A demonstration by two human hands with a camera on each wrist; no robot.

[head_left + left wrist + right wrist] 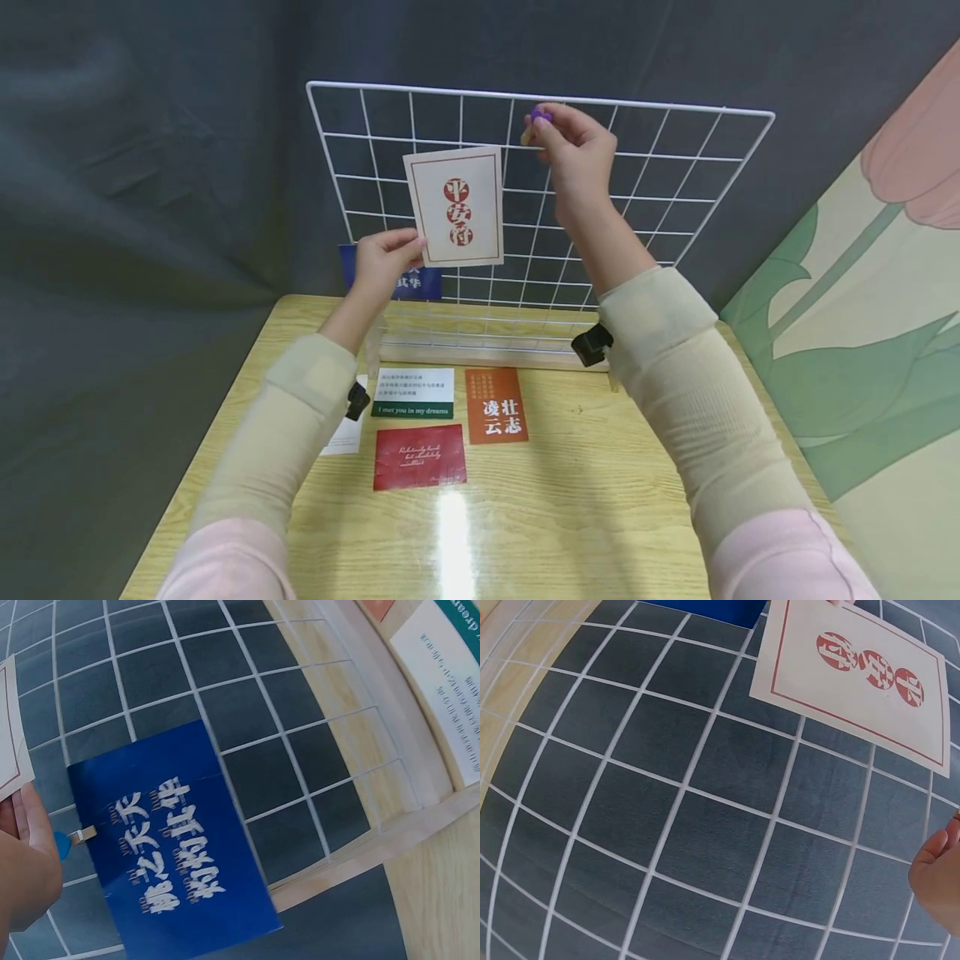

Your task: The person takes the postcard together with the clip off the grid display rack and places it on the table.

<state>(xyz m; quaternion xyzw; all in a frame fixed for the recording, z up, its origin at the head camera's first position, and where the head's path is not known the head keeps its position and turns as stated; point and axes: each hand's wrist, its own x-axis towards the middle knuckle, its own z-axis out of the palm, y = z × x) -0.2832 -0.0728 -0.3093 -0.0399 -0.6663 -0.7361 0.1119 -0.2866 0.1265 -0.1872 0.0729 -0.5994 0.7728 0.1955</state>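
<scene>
Head view: before the wire grid's left half, the left hand pinches a cream card; near the grid's top, the right hand pinches a purple clip.

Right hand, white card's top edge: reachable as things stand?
Probably yes. The right hand, pinching a purple clip, is just beyond the white card's upper right corner. The left hand holds only the lower left edge, so the top looks unobstructed.
</scene>
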